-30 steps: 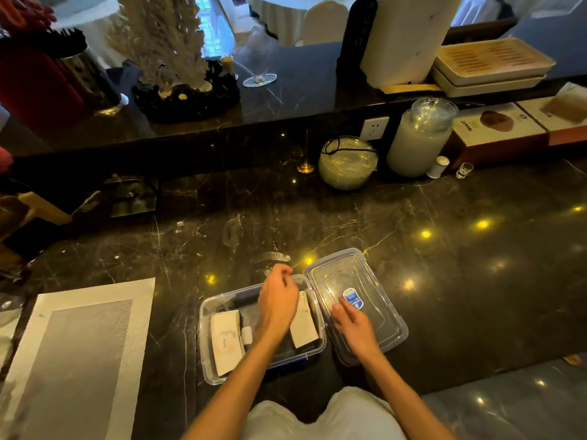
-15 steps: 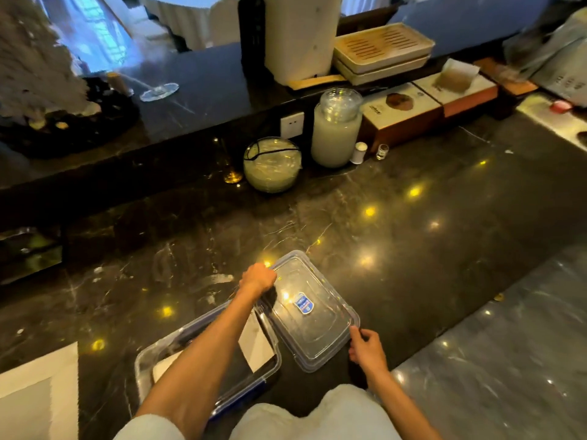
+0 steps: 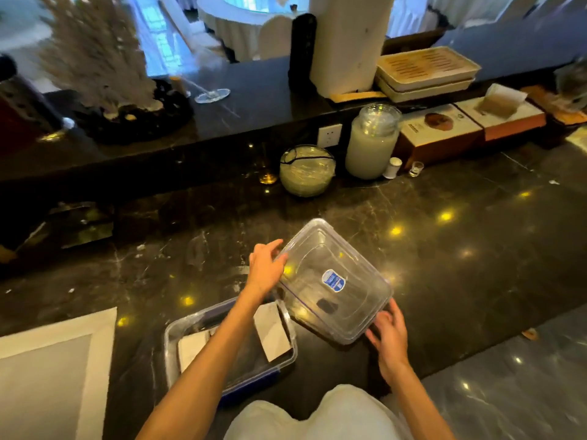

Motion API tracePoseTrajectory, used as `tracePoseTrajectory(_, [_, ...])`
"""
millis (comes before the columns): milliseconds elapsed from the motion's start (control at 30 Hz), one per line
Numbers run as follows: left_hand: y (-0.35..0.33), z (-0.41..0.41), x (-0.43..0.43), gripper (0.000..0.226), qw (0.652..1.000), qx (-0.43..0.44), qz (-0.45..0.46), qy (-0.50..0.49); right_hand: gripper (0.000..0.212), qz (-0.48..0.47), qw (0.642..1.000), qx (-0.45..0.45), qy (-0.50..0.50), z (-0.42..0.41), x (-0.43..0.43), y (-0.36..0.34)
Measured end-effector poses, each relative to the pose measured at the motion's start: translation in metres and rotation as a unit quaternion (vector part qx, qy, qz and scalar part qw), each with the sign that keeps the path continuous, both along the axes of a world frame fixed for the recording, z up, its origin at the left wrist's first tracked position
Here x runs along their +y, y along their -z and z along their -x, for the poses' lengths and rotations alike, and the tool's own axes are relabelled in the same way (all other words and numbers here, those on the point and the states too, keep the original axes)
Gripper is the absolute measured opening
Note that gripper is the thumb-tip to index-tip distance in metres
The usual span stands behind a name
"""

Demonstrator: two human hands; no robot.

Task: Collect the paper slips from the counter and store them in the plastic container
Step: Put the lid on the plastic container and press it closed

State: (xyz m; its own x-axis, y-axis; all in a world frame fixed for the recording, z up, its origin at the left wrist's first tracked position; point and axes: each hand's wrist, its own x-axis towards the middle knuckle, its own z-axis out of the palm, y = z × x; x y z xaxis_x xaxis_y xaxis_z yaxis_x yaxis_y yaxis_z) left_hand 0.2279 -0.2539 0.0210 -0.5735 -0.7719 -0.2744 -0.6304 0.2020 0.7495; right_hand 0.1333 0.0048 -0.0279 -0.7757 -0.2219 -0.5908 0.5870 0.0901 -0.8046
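Dark marble counter, glossy, ceiling lights reflected all over it. Nearest edge: pale placemat at lower left. Just right of it, clear plastic container sits open on the counter with paper slips inside, one against the right wall, another pale one at the left end; left forearm crosses over the middle, so the rest of the contents are hidden. Clear lid with blue sticker is tilted, near-left edge overlapping the container's right rim, held by both hands. Left hand grips the lid's far-left edge, fingers curled onto it. Right hand is at the lid's near-right corner, fingers spread and touching the rim; can't tell if it's a firm grip. Frame is motion-blurred.

Further back against the raised ledge: round glass bowl with a dark band, lidded glass jar of whitish stuff, small white bottle, shot glass, two boxes. On the ledge: stacked trays, white column, wine glass, frosted tree decoration.
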Motion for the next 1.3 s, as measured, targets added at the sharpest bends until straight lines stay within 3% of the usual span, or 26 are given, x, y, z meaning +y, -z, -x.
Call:
tracePoseTrajectory(100, [-0.020, -0.054, -0.006, 0.042, 0.999, 0.038, -0.013, -0.018, 0.056, 0.025, 0.997, 0.039, -0.055, 0.004, -0.027, -0.012])
tracePoseTrajectory(200, [-0.031, -0.123, -0.006, 0.033, 0.995, 0.076, -0.030, -0.061, 0.043, 0.036, 0.988, 0.063, -0.134, -0.001, -0.059, -0.020])
tracePoseTrajectory(300, [-0.031, -0.188, 0.008, 0.032, 0.984, 0.086, -0.041, -0.147, 0.035, 0.040, 0.965, 0.068, -0.248, -0.022, -0.086, -0.028])
tracePoseTrajectory(467, [-0.005, -0.256, 0.043, 0.029, 0.964, 0.074, -0.083, -0.241, 0.044, -0.011, 0.922, 0.115, -0.368, -0.064, -0.108, -0.025])
tracePoseTrajectory(733, [0.023, -0.271, 0.061, 0.023, 0.961, 0.011, -0.068, -0.267, 0.042, -0.075, 0.887, 0.218, -0.399, -0.086, -0.111, -0.008])
tracePoseTrajectory(967, [0.035, -0.265, 0.064, 0.029, 0.970, -0.115, -0.037, -0.211, 0.047, -0.113, 0.883, 0.222, -0.398, -0.091, -0.107, -0.001])
tracePoseTrajectory(1300, [0.041, -0.265, 0.068, 0.031, 0.968, -0.076, -0.038, -0.236, 0.043, -0.127, 0.883, 0.243, -0.382, -0.096, -0.108, -0.004])
